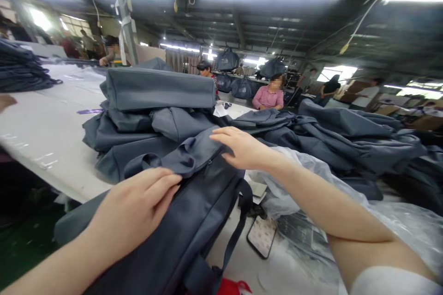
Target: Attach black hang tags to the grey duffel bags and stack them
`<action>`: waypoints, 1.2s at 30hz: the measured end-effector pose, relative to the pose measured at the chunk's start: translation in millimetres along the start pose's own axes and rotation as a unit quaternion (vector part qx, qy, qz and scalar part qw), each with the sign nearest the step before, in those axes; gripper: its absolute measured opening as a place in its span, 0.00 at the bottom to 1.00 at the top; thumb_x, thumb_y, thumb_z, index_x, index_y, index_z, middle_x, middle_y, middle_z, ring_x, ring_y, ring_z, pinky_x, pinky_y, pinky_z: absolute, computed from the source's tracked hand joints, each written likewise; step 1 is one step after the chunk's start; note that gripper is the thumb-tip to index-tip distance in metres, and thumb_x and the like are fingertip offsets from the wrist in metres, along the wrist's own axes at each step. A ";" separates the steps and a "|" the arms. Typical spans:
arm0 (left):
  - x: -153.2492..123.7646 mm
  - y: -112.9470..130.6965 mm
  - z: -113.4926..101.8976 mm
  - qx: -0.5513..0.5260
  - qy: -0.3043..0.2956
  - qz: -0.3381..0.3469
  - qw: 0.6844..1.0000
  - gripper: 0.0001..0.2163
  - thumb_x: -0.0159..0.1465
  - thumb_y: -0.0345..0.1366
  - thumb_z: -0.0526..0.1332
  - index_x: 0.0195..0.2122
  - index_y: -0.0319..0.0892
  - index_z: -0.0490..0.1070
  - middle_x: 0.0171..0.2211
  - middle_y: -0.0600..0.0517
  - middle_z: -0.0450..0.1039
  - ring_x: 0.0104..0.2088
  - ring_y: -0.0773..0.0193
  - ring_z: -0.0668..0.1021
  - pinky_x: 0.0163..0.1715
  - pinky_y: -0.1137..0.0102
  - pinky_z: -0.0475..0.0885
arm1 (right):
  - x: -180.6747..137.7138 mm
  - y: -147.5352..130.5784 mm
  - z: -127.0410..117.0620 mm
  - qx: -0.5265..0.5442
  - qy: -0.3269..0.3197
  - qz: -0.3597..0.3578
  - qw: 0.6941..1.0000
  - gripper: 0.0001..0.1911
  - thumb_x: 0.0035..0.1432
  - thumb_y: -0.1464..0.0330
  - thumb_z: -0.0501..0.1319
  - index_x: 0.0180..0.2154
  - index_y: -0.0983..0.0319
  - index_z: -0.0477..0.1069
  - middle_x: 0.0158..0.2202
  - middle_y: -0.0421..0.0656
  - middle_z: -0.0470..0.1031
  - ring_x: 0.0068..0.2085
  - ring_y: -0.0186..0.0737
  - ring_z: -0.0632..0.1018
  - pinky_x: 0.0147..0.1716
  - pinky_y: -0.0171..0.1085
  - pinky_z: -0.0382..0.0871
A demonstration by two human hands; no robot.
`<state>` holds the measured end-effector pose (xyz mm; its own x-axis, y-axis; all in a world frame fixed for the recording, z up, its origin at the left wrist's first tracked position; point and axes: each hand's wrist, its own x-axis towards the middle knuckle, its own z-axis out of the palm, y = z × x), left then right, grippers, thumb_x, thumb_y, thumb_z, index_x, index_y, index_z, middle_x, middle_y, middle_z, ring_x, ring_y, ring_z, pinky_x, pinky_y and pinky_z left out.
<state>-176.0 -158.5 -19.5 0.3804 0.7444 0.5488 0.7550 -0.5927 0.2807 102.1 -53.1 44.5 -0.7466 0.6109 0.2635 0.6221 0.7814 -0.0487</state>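
A dark blue-grey duffel bag (pixel 204 207) lies before me at the table's front edge, its zipper running lengthwise along the top. My left hand (pixel 138 202) is closed on the fabric beside the zipper, fingers and thumb pressed together. At the bag's far end my right hand (pixel 240 149) rests on the fabric near the zipper pull (pixel 209 162), its fingers stretched out and the thumb apart. A black strap (pixel 238 225) hangs down the bag's right side. The bag's near end is partly hidden behind my left arm.
Behind the bag is a stack of similar bags (pixel 161 89); more lie heaped at the right (pixel 349 142). Clear plastic film (pixel 311 165) and a phone (pixel 262 236) lie on the white table (pixel 31 115). Co-workers (pixel 269 96) sit and stand beyond.
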 end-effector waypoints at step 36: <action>114.8 -11.2 55.1 0.105 -0.342 0.222 0.907 0.11 0.63 0.29 0.55 0.45 0.45 0.71 0.41 0.49 0.77 0.39 0.58 0.78 0.30 0.67 0.67 | 39.3 -132.5 103.0 0.090 -0.329 -0.070 0.938 0.31 0.59 0.55 0.58 0.58 0.68 0.64 0.53 0.59 0.71 0.48 0.57 0.76 0.45 0.48 0.71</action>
<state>-111.3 -49.5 -3.0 0.8605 0.5051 -0.0669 0.5033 -0.8630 -0.0435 -33.9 -119.5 -38.0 -0.8393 0.4003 -0.3679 0.5007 0.8327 -0.2364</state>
